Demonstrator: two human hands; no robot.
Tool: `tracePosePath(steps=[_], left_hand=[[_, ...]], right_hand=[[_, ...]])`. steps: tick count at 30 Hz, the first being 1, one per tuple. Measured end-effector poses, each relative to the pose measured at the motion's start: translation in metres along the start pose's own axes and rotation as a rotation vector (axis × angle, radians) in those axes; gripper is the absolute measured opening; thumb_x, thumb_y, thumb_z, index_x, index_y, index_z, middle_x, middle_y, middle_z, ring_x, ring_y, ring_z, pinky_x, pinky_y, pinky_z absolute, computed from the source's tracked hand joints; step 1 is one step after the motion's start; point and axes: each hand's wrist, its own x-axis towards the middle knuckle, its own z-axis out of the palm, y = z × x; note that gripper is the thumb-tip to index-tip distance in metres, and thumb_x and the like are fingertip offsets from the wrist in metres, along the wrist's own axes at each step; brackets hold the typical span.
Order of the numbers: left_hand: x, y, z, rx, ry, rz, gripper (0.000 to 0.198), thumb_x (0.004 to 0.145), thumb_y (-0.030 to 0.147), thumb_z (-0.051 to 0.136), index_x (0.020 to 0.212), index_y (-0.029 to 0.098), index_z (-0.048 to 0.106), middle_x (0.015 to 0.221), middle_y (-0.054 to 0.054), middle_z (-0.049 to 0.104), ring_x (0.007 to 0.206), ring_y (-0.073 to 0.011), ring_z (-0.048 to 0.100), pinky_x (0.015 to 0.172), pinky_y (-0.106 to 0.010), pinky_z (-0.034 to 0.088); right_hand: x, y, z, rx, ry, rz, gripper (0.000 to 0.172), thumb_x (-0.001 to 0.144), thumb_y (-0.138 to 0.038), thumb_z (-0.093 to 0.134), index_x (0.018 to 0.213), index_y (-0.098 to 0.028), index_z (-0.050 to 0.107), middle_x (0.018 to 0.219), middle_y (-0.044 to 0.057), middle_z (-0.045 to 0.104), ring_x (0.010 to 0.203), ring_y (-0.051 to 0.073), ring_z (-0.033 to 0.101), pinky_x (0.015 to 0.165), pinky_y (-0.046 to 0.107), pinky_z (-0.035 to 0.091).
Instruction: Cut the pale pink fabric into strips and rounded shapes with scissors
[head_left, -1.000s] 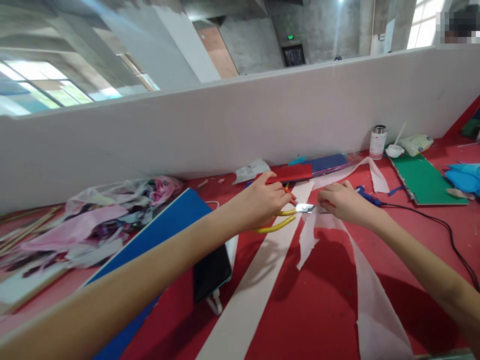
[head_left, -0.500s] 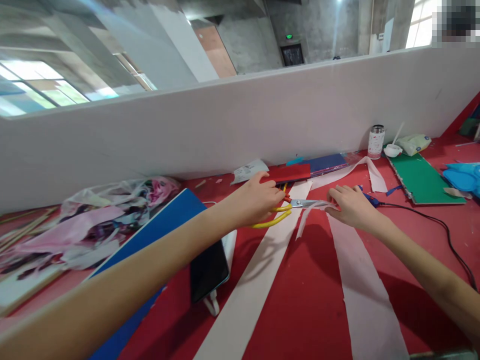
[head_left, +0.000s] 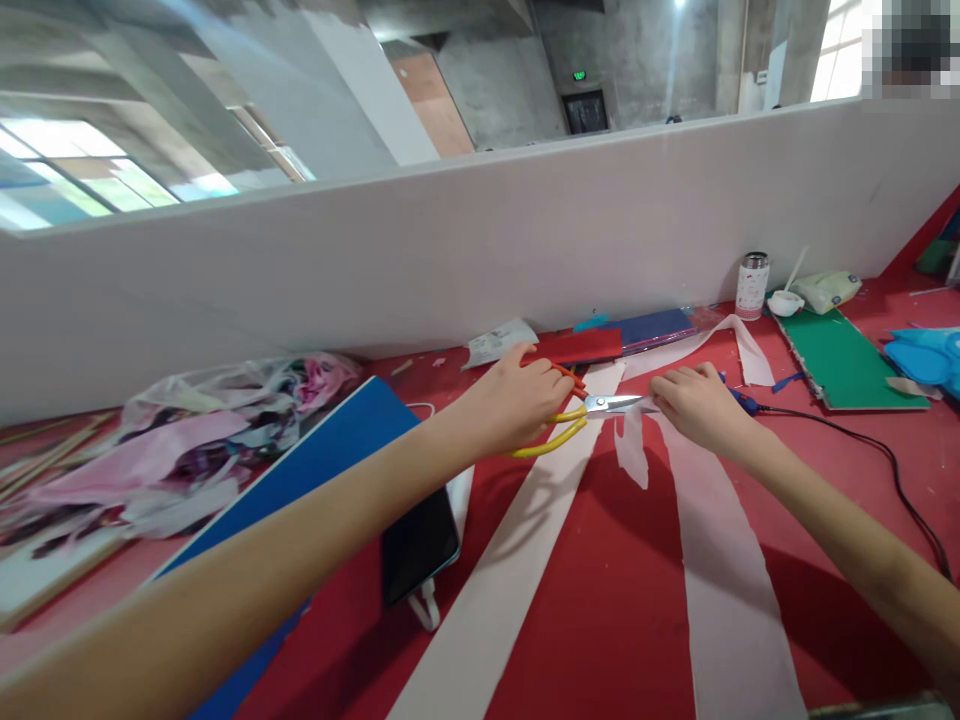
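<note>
My left hand [head_left: 525, 400] is closed round the handles of a pair of scissors [head_left: 604, 403], one loop yellow and one red-orange. Their metal blades point right, toward my right hand [head_left: 688, 400], which is pinched on a pale pink fabric strip [head_left: 731, 580]. The strip's end passes by the blade tips, and a narrow piece [head_left: 634, 455] hangs below them. From my right hand the long strip runs down toward the near edge. Between my arms a second, whiter strip [head_left: 517, 540] lies flat on the red tabletop [head_left: 600, 600].
On the left lie a blue board [head_left: 330, 470], a dark phone [head_left: 421, 545] with a white cable, and a heap of pink and clear scraps [head_left: 187, 450]. At right are a green board [head_left: 851, 360], a bottle [head_left: 752, 285] and a black cord [head_left: 862, 437]. A white partition [head_left: 450, 260] stands behind.
The narrow hanging piece has swung and turned, now showing broader below the blades. My right hand has shifted slightly left, fingers more curled. The scissors' handles look spread wider.
</note>
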Motion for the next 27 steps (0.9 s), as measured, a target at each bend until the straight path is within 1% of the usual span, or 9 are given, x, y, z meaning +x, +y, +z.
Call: tracePosePath(steps=[4, 7, 10, 17, 22, 26, 27], left_hand=[[0.001, 0.002, -0.001, 0.027, 0.012, 0.005, 0.019, 0.079, 0.014, 0.051, 0.09, 0.016, 0.066, 0.08, -0.008, 0.07, 0.073, -0.0223, 0.062, 0.085, -0.043, 0.037], [0.001, 0.002, 0.0, 0.015, 0.043, 0.021, 0.021, 0.078, 0.012, 0.051, 0.091, 0.016, 0.066, 0.081, -0.007, 0.07, 0.074, -0.022, 0.062, 0.086, -0.043, 0.037], [0.001, 0.002, 0.001, -0.001, 0.063, 0.028, 0.026, 0.076, 0.009, 0.051, 0.095, 0.016, 0.067, 0.082, -0.007, 0.071, 0.075, -0.0223, 0.063, 0.086, -0.043, 0.037], [0.0, 0.0, 0.004, -0.016, 0.077, 0.045, 0.024, 0.075, 0.007, 0.05, 0.089, 0.016, 0.067, 0.079, -0.006, 0.071, 0.071, -0.0212, 0.063, 0.083, -0.042, 0.039], [-0.001, 0.0, 0.005, -0.078, 0.128, 0.056, 0.018, 0.078, 0.011, 0.051, 0.084, 0.017, 0.066, 0.079, -0.006, 0.071, 0.071, -0.021, 0.063, 0.085, -0.042, 0.037], [-0.001, -0.002, 0.006, -0.075, 0.119, 0.068, 0.018, 0.079, 0.012, 0.05, 0.083, 0.018, 0.067, 0.078, -0.005, 0.071, 0.07, -0.0199, 0.061, 0.087, -0.041, 0.037], [-0.001, -0.002, 0.007, -0.086, 0.135, 0.051, 0.019, 0.079, 0.011, 0.05, 0.082, 0.019, 0.067, 0.076, -0.004, 0.071, 0.07, -0.0192, 0.061, 0.087, -0.041, 0.037]], right_hand=[[0.002, -0.004, -0.003, -0.071, 0.013, -0.03, 0.02, 0.093, -0.012, 0.04, 0.093, -0.018, 0.059, 0.085, 0.005, 0.066, 0.078, 0.019, 0.053, 0.068, 0.032, 0.018], [0.004, -0.006, -0.006, -0.107, 0.015, -0.053, 0.02, 0.09, -0.008, 0.041, 0.093, -0.017, 0.059, 0.085, 0.006, 0.065, 0.078, 0.019, 0.052, 0.068, 0.032, 0.018], [0.005, -0.007, -0.008, -0.11, 0.004, -0.073, 0.02, 0.087, -0.005, 0.044, 0.093, -0.017, 0.059, 0.086, 0.007, 0.064, 0.078, 0.019, 0.052, 0.068, 0.033, 0.017], [0.006, -0.009, -0.012, -0.104, -0.026, -0.081, 0.024, 0.084, -0.002, 0.044, 0.093, -0.017, 0.06, 0.086, 0.006, 0.064, 0.079, 0.019, 0.052, 0.068, 0.033, 0.017], [0.006, -0.007, -0.011, -0.102, -0.018, -0.084, 0.025, 0.084, 0.0, 0.043, 0.092, -0.017, 0.06, 0.087, 0.005, 0.064, 0.079, 0.019, 0.053, 0.068, 0.033, 0.017], [0.006, -0.005, -0.01, -0.09, -0.006, -0.086, 0.023, 0.088, -0.003, 0.042, 0.093, -0.017, 0.06, 0.088, 0.005, 0.065, 0.079, 0.018, 0.053, 0.068, 0.033, 0.017], [0.006, -0.005, -0.01, -0.087, -0.009, -0.085, 0.022, 0.088, -0.004, 0.042, 0.093, -0.017, 0.06, 0.088, 0.005, 0.065, 0.079, 0.018, 0.053, 0.068, 0.033, 0.017]])
